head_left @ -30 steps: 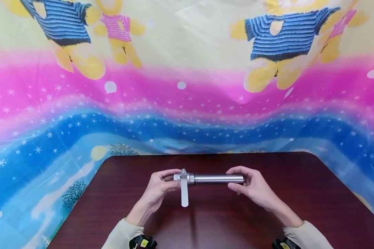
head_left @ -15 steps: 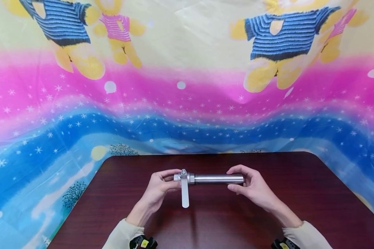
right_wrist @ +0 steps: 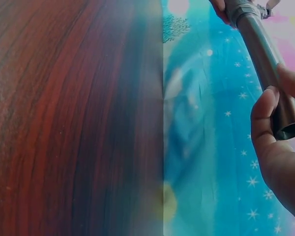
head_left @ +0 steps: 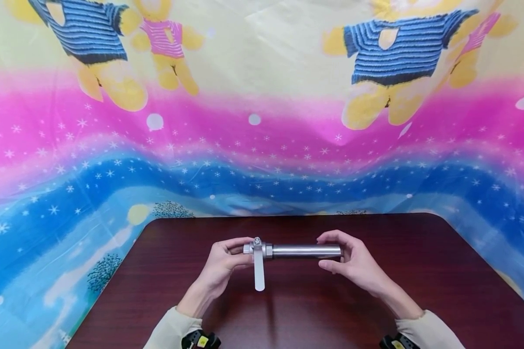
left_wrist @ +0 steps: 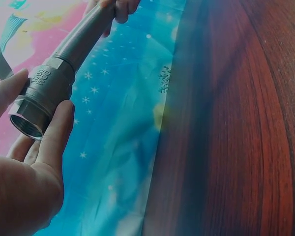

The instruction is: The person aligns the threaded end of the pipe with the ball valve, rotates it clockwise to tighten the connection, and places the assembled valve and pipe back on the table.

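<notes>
A steel ball valve (head_left: 258,250) with a flat lever handle (head_left: 259,271) is joined to a smooth metal pipe (head_left: 305,250). The assembly is held roughly level above the table. My left hand (head_left: 218,266) grips the valve body between thumb and fingers at its outer end. In the left wrist view, the valve's threaded open end (left_wrist: 25,127) and raised lettering show. At the other end my right hand (head_left: 355,259) holds the pipe, thumb on the near side and fingers on the far side. The pipe's hollow end (right_wrist: 290,131) faces the right wrist camera.
A dark red wood-grain table (head_left: 179,291) lies below both hands. Behind and beside it hangs a printed cloth (head_left: 244,145) with bears and snowflakes. Black wrist devices (head_left: 201,339) sit at both sleeves.
The valve's lever tip has swung very slightly toward the right and down since the first frame. Both hands keep their places on the valve and pipe.
</notes>
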`<state>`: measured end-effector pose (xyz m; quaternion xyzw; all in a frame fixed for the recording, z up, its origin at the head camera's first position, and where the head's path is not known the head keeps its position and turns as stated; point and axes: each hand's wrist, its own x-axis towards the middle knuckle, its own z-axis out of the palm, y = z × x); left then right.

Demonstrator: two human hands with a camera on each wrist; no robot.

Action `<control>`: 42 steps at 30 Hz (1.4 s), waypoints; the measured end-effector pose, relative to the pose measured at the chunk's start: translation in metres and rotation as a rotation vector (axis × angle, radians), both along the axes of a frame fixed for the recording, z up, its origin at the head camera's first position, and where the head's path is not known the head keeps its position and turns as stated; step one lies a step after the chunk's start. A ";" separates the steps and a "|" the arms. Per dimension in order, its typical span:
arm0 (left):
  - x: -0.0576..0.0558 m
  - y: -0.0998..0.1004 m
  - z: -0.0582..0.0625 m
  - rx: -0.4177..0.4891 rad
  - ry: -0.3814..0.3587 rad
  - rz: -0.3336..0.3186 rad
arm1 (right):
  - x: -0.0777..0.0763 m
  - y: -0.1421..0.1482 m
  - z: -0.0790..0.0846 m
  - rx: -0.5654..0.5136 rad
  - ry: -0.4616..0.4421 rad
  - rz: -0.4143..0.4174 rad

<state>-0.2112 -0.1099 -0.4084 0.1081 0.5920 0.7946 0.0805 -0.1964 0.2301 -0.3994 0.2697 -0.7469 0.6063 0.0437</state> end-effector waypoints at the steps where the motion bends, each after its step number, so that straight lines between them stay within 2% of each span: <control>1: 0.000 0.000 0.000 0.000 -0.002 0.001 | 0.000 0.000 0.000 0.000 0.002 0.003; 11: 0.000 0.000 -0.001 -0.008 -0.004 0.012 | 0.001 0.001 0.001 0.061 -0.082 -0.073; 19: -0.001 0.001 -0.001 -0.008 0.007 0.005 | 0.001 0.002 0.002 0.006 -0.018 0.008; 29: 0.000 0.001 0.001 -0.005 -0.001 0.012 | 0.001 0.001 0.007 0.085 -0.093 -0.089; 37: 0.000 0.001 0.000 -0.006 0.007 0.003 | -0.001 0.002 0.002 -0.018 -0.010 0.008; 42: 0.000 0.002 0.000 -0.008 0.005 0.008 | 0.000 0.001 0.004 0.031 -0.050 -0.049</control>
